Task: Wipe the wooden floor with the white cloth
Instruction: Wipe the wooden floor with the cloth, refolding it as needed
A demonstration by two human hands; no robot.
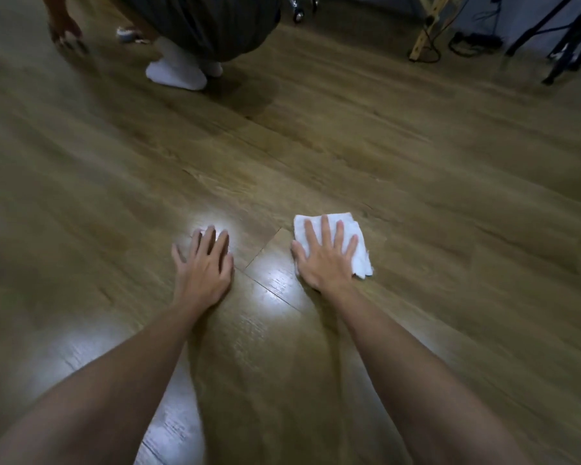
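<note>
A folded white cloth (359,239) lies flat on the brown wooden floor (416,182) right of centre. My right hand (326,260) presses down on it, palm flat and fingers spread straight; the cloth shows past the fingertips and on the right side. My left hand (203,263) rests flat on the bare floor to the left of the cloth, fingers spread, holding nothing. A bright glare patch sits between and around my hands.
Another person crouches at the back left, with a white-socked foot (176,70) and a hand (64,30) on the floor. A wooden frame (426,28), cables (473,41) and black tripod legs (564,45) stand at the back right; chair castors (297,15) at the top.
</note>
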